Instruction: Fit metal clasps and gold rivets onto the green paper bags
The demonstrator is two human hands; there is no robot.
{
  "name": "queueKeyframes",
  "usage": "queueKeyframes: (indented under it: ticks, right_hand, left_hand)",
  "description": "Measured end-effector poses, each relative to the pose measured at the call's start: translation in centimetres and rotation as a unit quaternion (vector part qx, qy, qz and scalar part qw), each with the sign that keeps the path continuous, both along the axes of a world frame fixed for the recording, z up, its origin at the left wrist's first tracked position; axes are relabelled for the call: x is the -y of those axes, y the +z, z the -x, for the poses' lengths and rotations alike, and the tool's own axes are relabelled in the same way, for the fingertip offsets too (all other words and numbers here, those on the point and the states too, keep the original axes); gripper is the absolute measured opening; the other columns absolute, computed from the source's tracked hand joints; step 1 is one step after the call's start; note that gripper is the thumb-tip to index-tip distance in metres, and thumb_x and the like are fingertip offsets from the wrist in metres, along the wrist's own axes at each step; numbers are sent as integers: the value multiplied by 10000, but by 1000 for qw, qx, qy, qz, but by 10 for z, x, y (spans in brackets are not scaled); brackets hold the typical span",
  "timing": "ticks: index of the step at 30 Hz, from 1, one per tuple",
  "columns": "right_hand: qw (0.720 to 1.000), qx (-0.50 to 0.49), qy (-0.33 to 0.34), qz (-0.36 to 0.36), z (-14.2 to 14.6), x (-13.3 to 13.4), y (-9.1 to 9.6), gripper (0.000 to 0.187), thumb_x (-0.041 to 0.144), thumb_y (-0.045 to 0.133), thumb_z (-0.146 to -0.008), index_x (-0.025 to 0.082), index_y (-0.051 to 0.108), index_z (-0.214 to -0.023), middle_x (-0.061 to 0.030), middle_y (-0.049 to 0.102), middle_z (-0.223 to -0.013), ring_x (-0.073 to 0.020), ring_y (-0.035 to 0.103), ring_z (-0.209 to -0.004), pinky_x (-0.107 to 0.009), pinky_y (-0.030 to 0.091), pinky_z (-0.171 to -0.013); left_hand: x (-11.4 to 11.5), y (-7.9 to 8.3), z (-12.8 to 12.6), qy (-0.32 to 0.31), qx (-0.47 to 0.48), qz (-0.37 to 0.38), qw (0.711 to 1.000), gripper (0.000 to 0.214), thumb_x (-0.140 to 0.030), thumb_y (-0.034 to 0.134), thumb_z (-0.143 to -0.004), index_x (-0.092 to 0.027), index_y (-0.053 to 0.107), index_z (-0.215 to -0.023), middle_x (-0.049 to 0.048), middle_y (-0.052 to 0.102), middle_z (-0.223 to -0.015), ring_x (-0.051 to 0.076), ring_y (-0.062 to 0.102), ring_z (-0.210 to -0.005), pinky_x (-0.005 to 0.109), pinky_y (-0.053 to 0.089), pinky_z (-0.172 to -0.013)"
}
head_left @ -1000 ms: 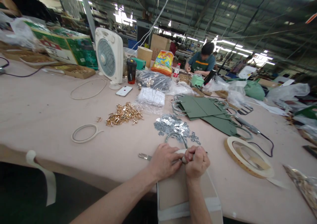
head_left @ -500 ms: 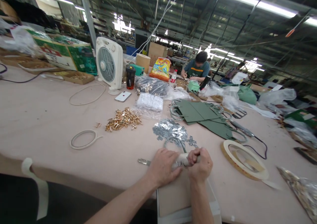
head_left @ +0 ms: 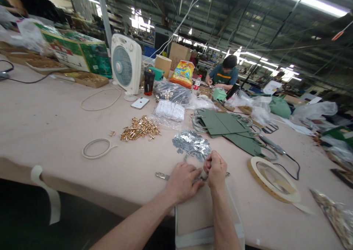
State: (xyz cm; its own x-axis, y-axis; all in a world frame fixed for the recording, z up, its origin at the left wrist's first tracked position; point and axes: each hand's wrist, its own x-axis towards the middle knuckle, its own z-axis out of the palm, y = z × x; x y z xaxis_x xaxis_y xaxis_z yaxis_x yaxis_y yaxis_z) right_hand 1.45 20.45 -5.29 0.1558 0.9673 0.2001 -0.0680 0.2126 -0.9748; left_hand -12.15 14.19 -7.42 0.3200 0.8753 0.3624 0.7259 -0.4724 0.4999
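My left hand (head_left: 183,182) presses on the top edge of a beige panel (head_left: 194,218), its fingers bent over the edge and thumb apart beneath. A flat metal strip (head_left: 162,176) lies across under it, its other end showing past my right wrist. My right hand (head_left: 216,169) is a closed fist, upright beside the left fingertips; what it grips is hidden. A small pale piece (head_left: 204,175) shows between the hands, partly covered. Just beyond them, a grey cord loop (head_left: 195,152) rises against a heap of small silver metal plates (head_left: 190,144).
Gold metal fittings (head_left: 140,128) lie in a pile to the left, near a narrow tape roll (head_left: 96,148). Dark green panels (head_left: 228,126) with cord handles and a wide tape roll (head_left: 273,178) are to the right. Behind stand a fan (head_left: 127,64) and a phone (head_left: 140,102); a co-worker (head_left: 224,73) sits beyond.
My right fist has moved left and turned upright, closer to my left hand. The pale rolled piece between the hands is now mostly covered. The strip's right end now shows.
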Motion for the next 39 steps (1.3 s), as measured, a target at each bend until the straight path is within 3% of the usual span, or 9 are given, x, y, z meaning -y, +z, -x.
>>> queueKeyframes:
  ticks: [5, 8, 13, 19, 25, 31, 39]
  right_hand:
    - [998, 42, -7, -48, 0, 12, -2, 444, 519, 595, -977, 203, 520, -675, 92, 379, -459, -80, 340, -383, -204, 297, -373]
    - [998, -4, -1, -66, -2, 19, 8, 421, 480, 591, -987, 201, 527, -680, 89, 382, -476, -74, 327, -379, -200, 272, -369]
    - [984, -83, 16, -159, -5, 28, 23, 375, 386, 569, -991, 200, 530, -668, 78, 385, -498, -75, 346, -385, -200, 268, -382]
    - [995, -36, 36, -89, -1, 25, 5, 447, 424, 579, -1001, 218, 450, -626, 83, 368, -485, -74, 301, -377, -207, 250, -354]
    - [982, -78, 10, -170, -3, 29, 20, 414, 373, 576, -1003, 212, 473, -637, 81, 364, -494, -77, 332, -389, -205, 257, -379]
    - [994, -71, 15, -76, -5, 27, -4, 436, 387, 591, -996, 219, 430, -627, 92, 350, -484, -71, 291, -379, -197, 239, -354]
    - [972, -164, -6, -171, -3, 57, -10, 359, 284, 521, -1003, 212, 448, -660, 86, 339, -503, -81, 319, -395, -207, 280, -401]
  left_hand:
    - [-1, 0, 1, -9, -7, -3, 1000, 280, -450, 606, -984, -273, 660, -1195, 44, 709, -1050, 244, 628, -1031, 423, 427, -977]
    - [-2, -3, 2, -15, -4, -5, 1000, 364, -508, 648, -944, -276, 657, -1224, 55, 709, -1091, 255, 629, -1054, 435, 420, -1006]
    - [-3, -9, 1, -12, 5, -10, 1000, 613, -604, 735, -843, -267, 610, -1339, 61, 706, -1159, 272, 626, -1091, 453, 399, -1057]
    - [-2, -6, -1, -5, 1, -10, 1000, 448, -591, 712, -861, -270, 684, -1173, 55, 709, -1065, 262, 633, -1046, 432, 419, -1008]
    - [-1, -5, 0, -6, 0, -8, 1000, 572, -587, 739, -833, -256, 637, -1289, 66, 710, -1121, 271, 627, -1065, 446, 410, -1035]
    - [1, -1, 1, -8, -10, 4, 1000, 558, -616, 711, -829, -246, 655, -1243, 62, 706, -1130, 272, 620, -1085, 448, 400, -1063]
    - [0, -4, 3, -13, 0, 7, 1000, 646, -607, 740, -784, -243, 635, -1308, 66, 699, -1156, 280, 611, -1089, 443, 395, -1070]
